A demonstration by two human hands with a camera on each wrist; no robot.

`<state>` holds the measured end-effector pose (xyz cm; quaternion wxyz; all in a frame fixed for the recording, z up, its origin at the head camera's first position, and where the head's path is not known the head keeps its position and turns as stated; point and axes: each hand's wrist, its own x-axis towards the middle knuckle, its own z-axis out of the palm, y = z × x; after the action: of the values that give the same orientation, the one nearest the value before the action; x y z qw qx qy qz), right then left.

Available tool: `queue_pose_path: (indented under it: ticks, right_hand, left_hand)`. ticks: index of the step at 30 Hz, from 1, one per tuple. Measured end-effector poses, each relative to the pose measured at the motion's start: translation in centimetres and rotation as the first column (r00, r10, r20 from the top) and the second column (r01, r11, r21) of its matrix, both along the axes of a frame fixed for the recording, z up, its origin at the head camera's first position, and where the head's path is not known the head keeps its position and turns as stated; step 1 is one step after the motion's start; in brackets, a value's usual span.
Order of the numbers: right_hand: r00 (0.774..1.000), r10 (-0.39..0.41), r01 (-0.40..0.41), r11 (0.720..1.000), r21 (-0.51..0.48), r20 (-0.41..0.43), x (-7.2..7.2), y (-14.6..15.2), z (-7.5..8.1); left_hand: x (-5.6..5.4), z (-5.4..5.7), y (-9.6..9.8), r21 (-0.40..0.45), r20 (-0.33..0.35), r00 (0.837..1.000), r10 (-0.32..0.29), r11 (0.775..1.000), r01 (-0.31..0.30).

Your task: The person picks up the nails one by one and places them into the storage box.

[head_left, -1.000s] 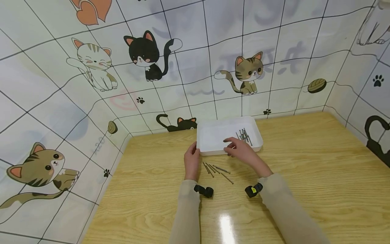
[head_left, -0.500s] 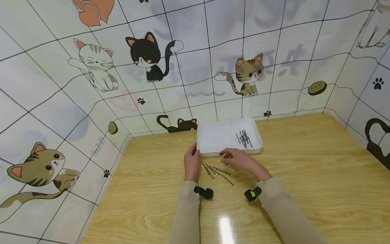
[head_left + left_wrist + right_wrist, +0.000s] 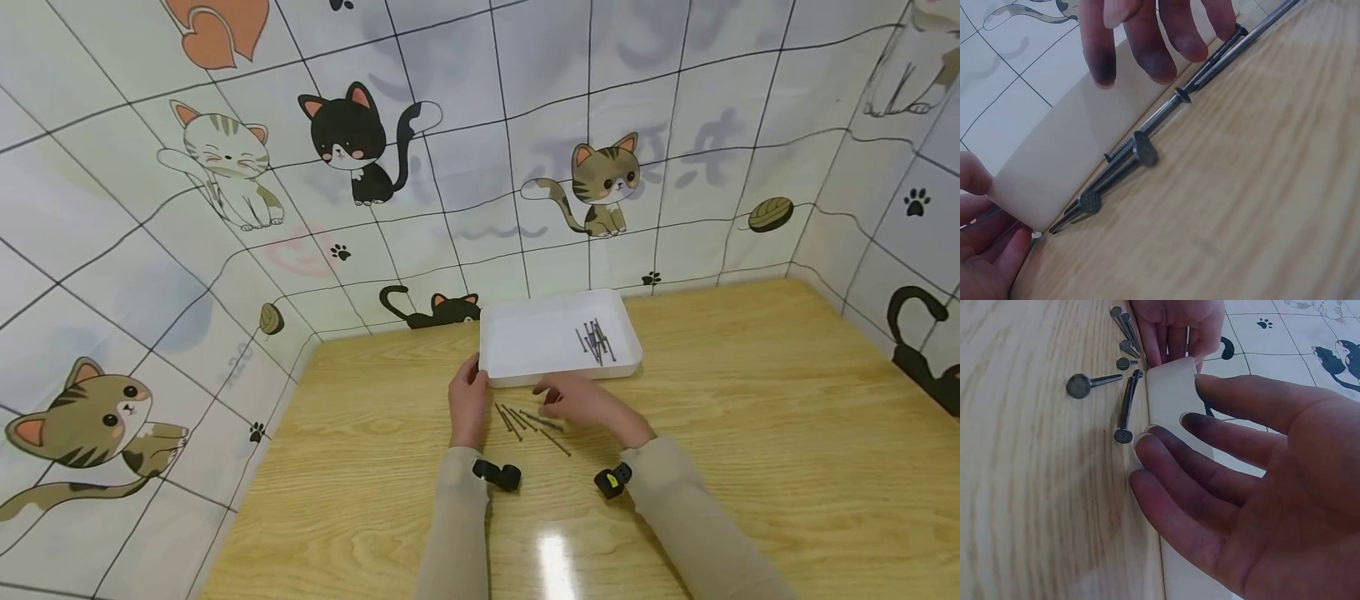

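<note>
My left hand [image 3: 468, 407] grips the left front corner of a white tray [image 3: 517, 333], its thumb and fingers on either side of the corner in the left wrist view. Several dark metal nails [image 3: 597, 342] lie in a bunch inside the tray's right half. More nails [image 3: 510, 421] are spread on the table before the tray, their round flat heads [image 3: 1145, 151] showing in the left wrist view. Above these hovers my right hand [image 3: 585, 402], fingers bent loosely and apart. Nothing sits between its thumb and fingers [image 3: 1204, 428] in the right wrist view; the fingertips look darkened.
A light wooden table [image 3: 360, 492] carries everything. Behind the tray rises a wall [image 3: 487, 167] with a printed cat and grid pattern, close to the tray's back edge. A small black camera [image 3: 498, 475] is strapped to each wrist.
My right hand has drawn back from over the tray's front rim, toward me and slightly left, to the loose nails. My left hand stays on the tray corner.
</note>
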<state>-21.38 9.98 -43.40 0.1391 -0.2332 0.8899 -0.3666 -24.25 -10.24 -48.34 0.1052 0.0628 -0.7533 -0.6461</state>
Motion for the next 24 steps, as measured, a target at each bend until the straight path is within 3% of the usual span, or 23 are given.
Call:
queue_pose_path:
  ticks: [10,24]
  right_hand:
    - [0.998,-0.001,0.009,0.992,0.126,-0.065,0.9,-1.2,-0.2]
    - [0.996,-0.008,0.027,0.978,0.205,-0.093,2.2,-2.1,0.2]
  left_hand:
    - [0.2,0.2,-0.1,-0.006,0.006,1.0,-0.003,1.0,0.003]
    - [0.2,0.4,0.0,-0.001,0.014,1.0,0.002,1.0,-0.002]
